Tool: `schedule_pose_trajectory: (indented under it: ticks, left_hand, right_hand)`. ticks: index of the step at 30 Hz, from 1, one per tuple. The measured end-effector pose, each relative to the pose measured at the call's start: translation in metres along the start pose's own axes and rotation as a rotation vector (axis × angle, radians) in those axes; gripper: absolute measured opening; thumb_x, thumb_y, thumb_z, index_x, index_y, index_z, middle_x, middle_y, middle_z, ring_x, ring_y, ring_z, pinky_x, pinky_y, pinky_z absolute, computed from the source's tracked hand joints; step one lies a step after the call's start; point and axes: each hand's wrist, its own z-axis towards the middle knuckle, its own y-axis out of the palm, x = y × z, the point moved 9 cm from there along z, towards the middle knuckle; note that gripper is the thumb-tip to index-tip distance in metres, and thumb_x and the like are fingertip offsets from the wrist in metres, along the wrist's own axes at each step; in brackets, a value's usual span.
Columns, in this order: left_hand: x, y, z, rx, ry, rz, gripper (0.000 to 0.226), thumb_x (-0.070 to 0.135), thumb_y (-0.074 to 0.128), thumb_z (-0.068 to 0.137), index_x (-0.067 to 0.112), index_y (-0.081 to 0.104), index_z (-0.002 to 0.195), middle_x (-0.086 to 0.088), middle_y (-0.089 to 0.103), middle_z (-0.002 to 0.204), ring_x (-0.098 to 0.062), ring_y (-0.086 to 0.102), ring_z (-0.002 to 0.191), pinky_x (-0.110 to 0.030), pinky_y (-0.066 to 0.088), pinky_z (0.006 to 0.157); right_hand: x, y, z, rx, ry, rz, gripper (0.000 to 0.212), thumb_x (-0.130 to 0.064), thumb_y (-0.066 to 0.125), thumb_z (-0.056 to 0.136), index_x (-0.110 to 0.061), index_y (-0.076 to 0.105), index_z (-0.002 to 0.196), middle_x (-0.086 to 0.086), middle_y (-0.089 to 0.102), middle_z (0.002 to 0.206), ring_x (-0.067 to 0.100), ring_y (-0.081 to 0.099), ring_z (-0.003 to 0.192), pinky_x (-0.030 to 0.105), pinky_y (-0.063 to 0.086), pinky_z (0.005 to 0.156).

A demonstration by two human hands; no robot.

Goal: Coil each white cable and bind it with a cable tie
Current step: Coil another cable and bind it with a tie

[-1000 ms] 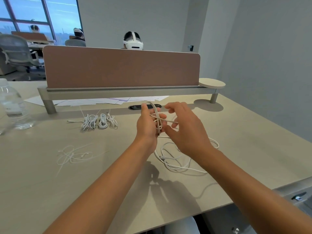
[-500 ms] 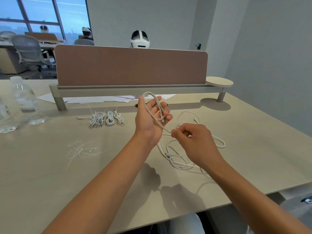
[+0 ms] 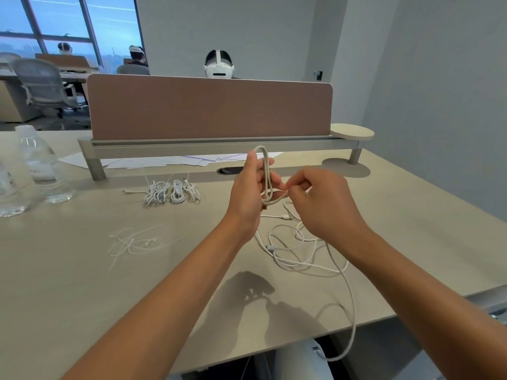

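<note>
My left hand is raised above the desk and holds an upright loop of white cable between thumb and fingers. My right hand pinches the same cable just right of the loop. The rest of that cable runs down to the desk and over its front edge. More loose white cables lie tangled under my hands. Several bundled white cables sit in a row behind, to the left. Loose white cable ties lie on the desk at the left.
A brown divider panel on a grey rail crosses the back of the desk. Papers lie under it. Two water bottles stand at the far left. A person wearing a headset sits beyond the divider.
My right hand has come up from the desk and closer to my left hand, bringing cable with it. The loop in my left hand stands taller and tighter. The view shifted slightly.
</note>
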Motion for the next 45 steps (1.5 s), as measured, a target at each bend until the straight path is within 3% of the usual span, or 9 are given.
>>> schedule_pose_trajectory:
  ticks: [5,14,16,18,22,26,30,34,45]
  left_hand:
    - [-0.005,0.001,-0.007,-0.015,-0.044,0.024,0.057,0.055,0.028,0.109,0.016,0.067,0.123,-0.019,0.072,0.102,-0.017,0.072,0.083,-0.031,0.06,0.072]
    - [-0.016,0.002,-0.008,-0.045,-0.037,0.244,0.062,0.055,0.028,0.109,0.009,0.068,0.116,-0.006,0.059,0.078,-0.016,0.054,0.068,-0.029,0.045,0.056]
    - [-0.019,-0.001,-0.006,-0.052,-0.039,0.289,0.056,0.054,0.027,0.11,0.015,0.066,0.118,-0.007,0.057,0.08,-0.016,0.052,0.069,-0.027,0.044,0.056]
    - [-0.019,-0.007,-0.004,-0.041,-0.036,0.288,0.052,0.054,0.028,0.11,0.016,0.064,0.117,-0.006,0.055,0.08,-0.015,0.05,0.067,-0.026,0.041,0.054]
    - [-0.019,-0.026,0.002,0.019,-0.031,0.223,0.052,0.054,0.032,0.109,0.013,0.062,0.119,-0.003,0.055,0.074,-0.016,0.048,0.063,-0.025,0.037,0.049]
    - [-0.024,-0.041,0.006,0.063,-0.063,0.175,0.054,0.054,0.032,0.109,0.01,0.062,0.12,-0.003,0.055,0.073,-0.015,0.048,0.06,-0.027,0.037,0.05]
    - [-0.03,-0.044,0.004,0.047,-0.095,0.199,0.054,0.054,0.032,0.109,0.011,0.063,0.118,-0.006,0.058,0.076,-0.015,0.05,0.061,-0.03,0.039,0.055]
    - [-0.037,-0.033,-0.001,-0.023,-0.125,0.202,0.055,0.052,0.032,0.11,0.008,0.063,0.119,-0.01,0.06,0.081,-0.015,0.049,0.059,-0.029,0.037,0.052]
    - [-0.044,-0.005,-0.013,-0.169,-0.195,0.188,0.059,0.051,0.031,0.111,0.004,0.067,0.114,-0.011,0.062,0.081,-0.017,0.05,0.059,-0.029,0.04,0.049]
  right_hand:
    - [-0.007,0.002,0.005,-0.006,-0.015,0.076,0.006,-0.018,0.066,0.099,-0.023,0.067,0.103,-0.009,0.068,0.085,0.009,0.065,0.075,0.024,0.051,0.066]
    - [-0.008,0.016,0.015,-0.076,-0.035,-0.11,0.013,-0.017,0.069,0.099,-0.022,0.057,0.102,0.002,0.068,0.099,0.012,0.06,0.076,0.026,0.053,0.065]
    - [-0.004,0.018,0.017,-0.097,-0.027,-0.155,0.021,-0.025,0.073,0.096,-0.022,0.052,0.1,0.0,0.062,0.091,0.01,0.055,0.073,0.024,0.043,0.059]
    - [0.005,0.022,0.019,-0.11,-0.002,-0.211,0.028,-0.04,0.074,0.093,-0.022,0.054,0.101,-0.002,0.061,0.088,0.012,0.057,0.074,0.028,0.05,0.063]
    - [0.034,0.043,0.012,-0.357,0.086,-0.12,0.036,-0.049,0.064,0.098,-0.016,0.07,0.084,0.0,0.074,0.071,0.015,0.071,0.07,0.034,0.056,0.073]
    - [0.051,0.06,-0.013,-0.607,0.251,0.306,0.04,-0.04,0.06,0.103,-0.004,0.074,0.094,0.008,0.079,0.082,0.023,0.078,0.082,0.035,0.058,0.087]
    - [0.063,0.053,-0.013,-0.483,0.362,0.5,0.034,-0.033,0.067,0.1,-0.001,0.072,0.09,0.009,0.064,0.072,0.025,0.069,0.065,0.036,0.063,0.075]
    - [0.064,0.028,0.003,-0.249,0.3,0.387,0.03,-0.035,0.073,0.095,-0.009,0.077,0.082,0.001,0.056,0.062,0.015,0.047,0.053,0.027,0.042,0.049]
    - [0.047,0.008,0.036,-0.003,0.158,0.121,0.023,-0.034,0.075,0.094,-0.015,0.078,0.083,-0.005,0.064,0.068,0.01,0.055,0.061,0.025,0.043,0.061]
